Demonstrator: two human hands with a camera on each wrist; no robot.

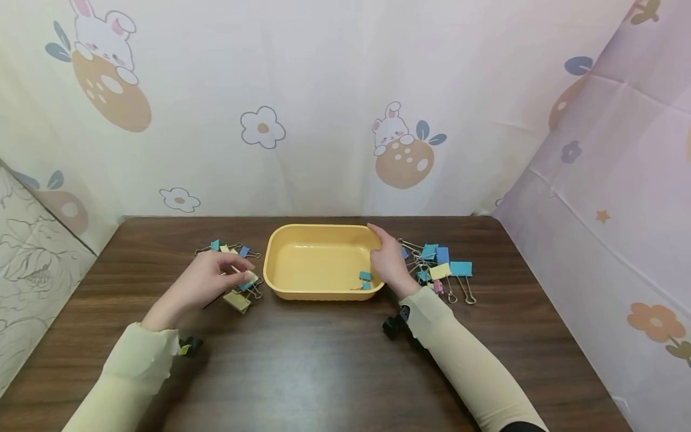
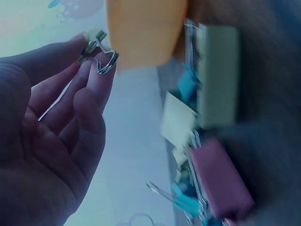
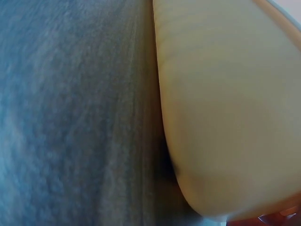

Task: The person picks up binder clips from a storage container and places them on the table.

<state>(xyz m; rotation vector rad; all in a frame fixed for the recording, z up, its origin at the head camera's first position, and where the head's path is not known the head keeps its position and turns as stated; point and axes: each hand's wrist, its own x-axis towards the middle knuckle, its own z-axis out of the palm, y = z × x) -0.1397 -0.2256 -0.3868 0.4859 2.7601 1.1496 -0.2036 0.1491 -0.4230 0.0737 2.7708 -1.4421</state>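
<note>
Between thumb and fingertips, my left hand [image 1: 207,277] pinches a small pale-yellow binder clip [image 2: 94,44] with wire handles. It is held above a loose pile of binder clips left of the tray; a larger yellow binder clip [image 2: 218,77] and a pink binder clip [image 2: 221,179] show in the left wrist view. My right hand [image 1: 390,264] grips the right end of a yellow plastic tray [image 1: 318,296], thumb over the rim. Small blue binder clips [image 1: 365,276] lie inside the tray's near right corner. In the right wrist view, the tray's outer wall [image 3: 225,108] hides my right fingers.
A second pile of mixed binder clips [image 1: 439,271], blue, yellow and pink, lies right of the tray beside my right wrist. Everything stands on a dark wooden table [image 1: 302,366]. A patterned curtain [image 1: 324,168] hangs behind its far edge.
</note>
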